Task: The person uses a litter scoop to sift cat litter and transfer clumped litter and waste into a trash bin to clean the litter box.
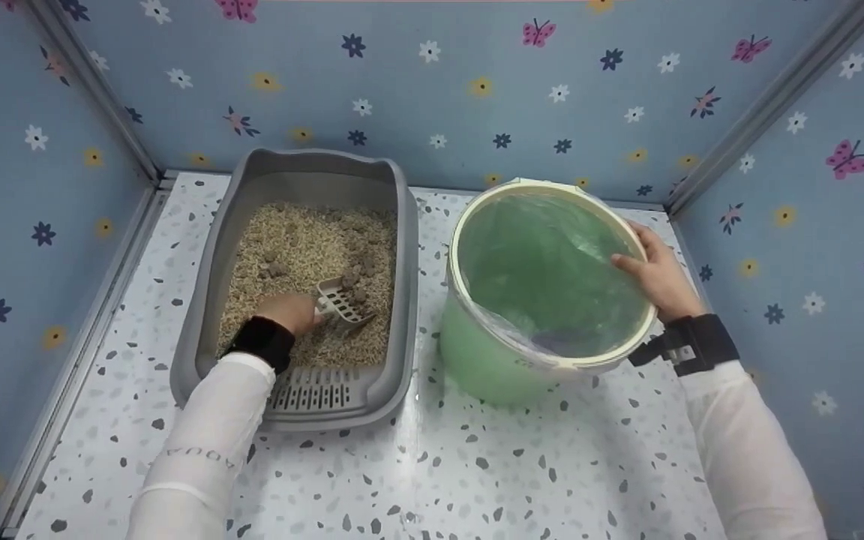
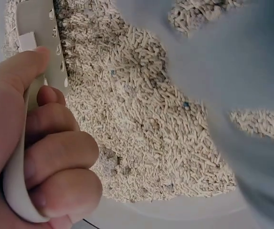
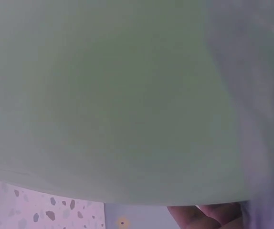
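Observation:
My left hand (image 1: 289, 311) grips the handle of a pale slotted litter scoop (image 1: 339, 304) inside a grey litter box (image 1: 406, 247). In the left wrist view, the fingers curl round the handle, with the thumb near the scoop's blade (image 2: 41, 24). The blade rests in tan pellet litter (image 1: 289, 232), against darker clumps (image 1: 357, 270). With the thumb over the rim and fingers outside, my right hand (image 1: 664, 277) holds a green bin (image 1: 484, 360) by its right side. A clear plastic liner (image 1: 552, 277) covers the bin's inside. The bin leans slightly; its wall fills most of the right wrist view.
Blue patterned panels (image 1: 402, 75) enclose the back and both sides. The speckled white floor (image 1: 477, 480) extends in front of the box and bin, with a narrow strip between them. A slotted ledge (image 1: 319, 388) forms the litter box's near end.

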Demonstrator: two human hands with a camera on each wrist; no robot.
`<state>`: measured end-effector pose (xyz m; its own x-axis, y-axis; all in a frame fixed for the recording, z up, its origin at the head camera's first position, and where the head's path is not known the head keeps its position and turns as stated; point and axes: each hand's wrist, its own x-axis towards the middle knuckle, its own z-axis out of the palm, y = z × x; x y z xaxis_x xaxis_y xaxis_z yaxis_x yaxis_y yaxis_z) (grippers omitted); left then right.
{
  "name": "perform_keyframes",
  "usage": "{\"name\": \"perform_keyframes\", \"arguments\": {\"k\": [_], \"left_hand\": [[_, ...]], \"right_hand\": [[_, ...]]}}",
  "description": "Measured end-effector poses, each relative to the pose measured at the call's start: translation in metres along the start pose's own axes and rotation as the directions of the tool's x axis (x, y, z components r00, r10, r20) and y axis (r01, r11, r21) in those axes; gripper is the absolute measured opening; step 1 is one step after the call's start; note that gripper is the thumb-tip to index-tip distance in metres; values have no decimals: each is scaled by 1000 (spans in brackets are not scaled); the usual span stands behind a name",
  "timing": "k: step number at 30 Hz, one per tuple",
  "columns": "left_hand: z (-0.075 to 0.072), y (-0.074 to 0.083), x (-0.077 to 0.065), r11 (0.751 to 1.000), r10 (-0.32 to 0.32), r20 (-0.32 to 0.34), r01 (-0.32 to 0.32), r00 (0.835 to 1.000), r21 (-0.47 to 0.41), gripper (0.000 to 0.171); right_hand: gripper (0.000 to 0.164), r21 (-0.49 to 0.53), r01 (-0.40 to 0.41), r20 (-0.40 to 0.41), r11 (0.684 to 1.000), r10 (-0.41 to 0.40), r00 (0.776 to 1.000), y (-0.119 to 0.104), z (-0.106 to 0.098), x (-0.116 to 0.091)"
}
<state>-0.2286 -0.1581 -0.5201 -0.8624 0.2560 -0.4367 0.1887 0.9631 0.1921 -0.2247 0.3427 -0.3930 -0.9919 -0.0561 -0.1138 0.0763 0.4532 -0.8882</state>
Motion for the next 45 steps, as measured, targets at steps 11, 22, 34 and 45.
{"name": "perform_keyframes", "arguments": {"k": [11,22,34,45], "left_hand": [[4,19,8,999,-30,-38,28,999,-29,38],[7,10,4,996,34,-136,-44,990,-72,34],[-6,-1,-23,977,47,-223,-92,974,-194,40],[-5,-11,-51,961,23,-362,-121,932,-249,41]], "right_hand": [[63,17,11,0,1000,-11,1000,0,1,0],[64,12,3,-4,1000,-3,1000,-1,3,1],[64,0,17,2,1000,-17,1000,-1,0,0],[64,33,17,6,999,-17,1000,-2,0,-2]]}}
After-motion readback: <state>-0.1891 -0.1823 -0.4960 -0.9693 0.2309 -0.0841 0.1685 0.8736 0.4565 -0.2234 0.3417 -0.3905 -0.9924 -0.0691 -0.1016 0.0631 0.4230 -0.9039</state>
